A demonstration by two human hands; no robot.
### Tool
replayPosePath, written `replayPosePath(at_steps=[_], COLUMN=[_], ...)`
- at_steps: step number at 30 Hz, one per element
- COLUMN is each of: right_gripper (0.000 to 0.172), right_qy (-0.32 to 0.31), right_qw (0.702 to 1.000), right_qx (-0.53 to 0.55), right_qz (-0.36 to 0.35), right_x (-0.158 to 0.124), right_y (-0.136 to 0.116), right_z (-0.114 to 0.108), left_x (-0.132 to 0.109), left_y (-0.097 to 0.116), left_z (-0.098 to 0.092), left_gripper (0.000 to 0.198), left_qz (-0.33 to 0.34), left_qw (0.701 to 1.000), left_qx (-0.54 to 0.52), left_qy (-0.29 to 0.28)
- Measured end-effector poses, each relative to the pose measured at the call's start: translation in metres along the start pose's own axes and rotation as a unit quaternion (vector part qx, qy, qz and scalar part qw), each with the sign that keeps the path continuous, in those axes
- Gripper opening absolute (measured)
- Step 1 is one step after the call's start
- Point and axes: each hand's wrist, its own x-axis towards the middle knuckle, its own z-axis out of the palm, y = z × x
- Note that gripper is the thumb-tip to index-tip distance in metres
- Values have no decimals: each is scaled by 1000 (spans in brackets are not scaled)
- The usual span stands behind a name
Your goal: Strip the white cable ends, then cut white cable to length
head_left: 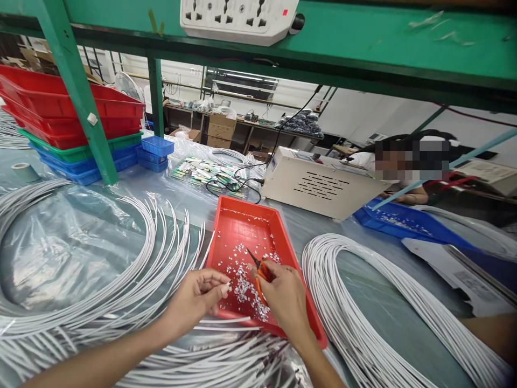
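Far to the left of the hands, stacked red, green and blue trays [72, 126] sit behind a green post [76, 91], and loose white cables [133, 269] fan across clear plastic sheeting [60, 248]. The left hand [197, 299] has its fingertips pinched together at the near left edge of the red tray [242, 226]; what it pinches is too small to tell, though white cable ends lie just under it. Between the two hands, small white offcuts [242, 280] lie scattered on the tray floor. The right hand [285, 296] is clenched around orange-handled cutters [260, 269], whose dark tips point up and left, away from the palm, over the offcuts. Right of that hand, just beside the tray, lies a large coil of white cable [363, 302]. Beyond the tray stands a beige machine box [319, 183], and farther right a blue tray [407, 223] with another person behind it.
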Motion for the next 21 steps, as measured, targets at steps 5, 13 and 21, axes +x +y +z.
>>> replayPosePath(at_steps=[5,13,21], right_gripper=[25,23,19], right_qy=[16,-140,-119], right_qw=[999,944,943], right_qx=[-31,296,309], right_qz=[-20,46,36], right_x=[-1,-13,-30], right_y=[4,-21,-40], right_z=[0,-1,-2], left_x=[0,-4,-5], left_y=[1,5,6], left_z=[1,2,4], left_gripper=[30,23,19], left_qz=[3,10,27], left_qw=[1000,998,996], left_qx=[18,9,17], left_qy=[-2,65,82])
